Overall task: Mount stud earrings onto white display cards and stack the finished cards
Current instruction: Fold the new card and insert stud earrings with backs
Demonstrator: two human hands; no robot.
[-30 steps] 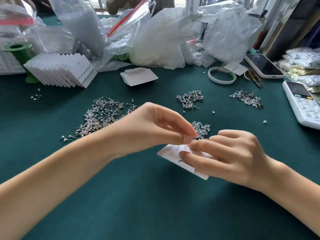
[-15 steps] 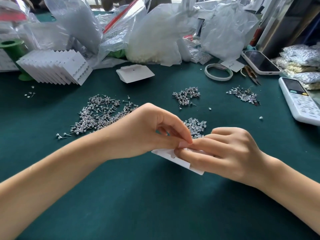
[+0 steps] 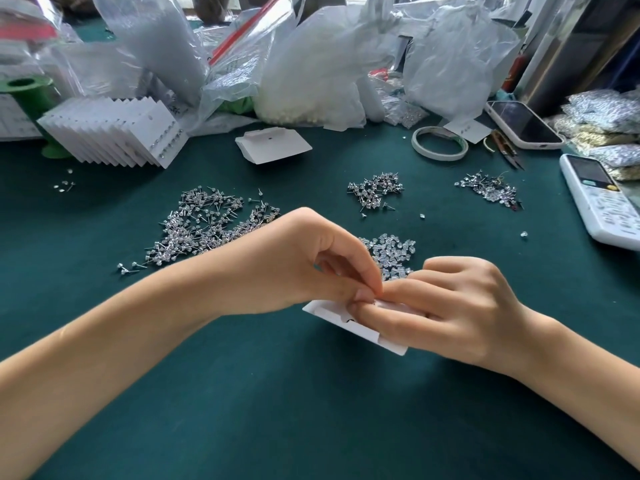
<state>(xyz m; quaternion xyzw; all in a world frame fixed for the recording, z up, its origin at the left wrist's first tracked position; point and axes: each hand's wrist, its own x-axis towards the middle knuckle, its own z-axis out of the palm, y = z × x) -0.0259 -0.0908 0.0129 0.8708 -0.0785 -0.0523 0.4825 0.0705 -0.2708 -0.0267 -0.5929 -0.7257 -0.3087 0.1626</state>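
Both forearms reach in over the green table (image 3: 311, 410) and the hands meet at a white display card (image 3: 337, 315). The left hand (image 3: 298, 261) arches above the card, its thumb and forefinger pinched together at the card's upper edge; whatever sits between the fingertips (image 3: 377, 287) is too small to make out. The other left fingers are curled under the palm. The right hand (image 3: 453, 313) grips the card, thumb lying across its top face and fingers curled round its far edge, so the card tilts off the cloth.

Just beyond the fingertips lies a heap of clear earring backs (image 3: 391, 252). Farther out, to the left of the pinching fingers, spreads a large scatter of stud earrings (image 3: 204, 228); two smaller heaps (image 3: 375, 190) lie beyond the right hand's knuckles. The finished cards (image 3: 114, 135) stand fanned in a row, well apart to the far left. Behind them, clear plastic bags (image 3: 322, 74) hold white and silvery stock, too blurred to name.
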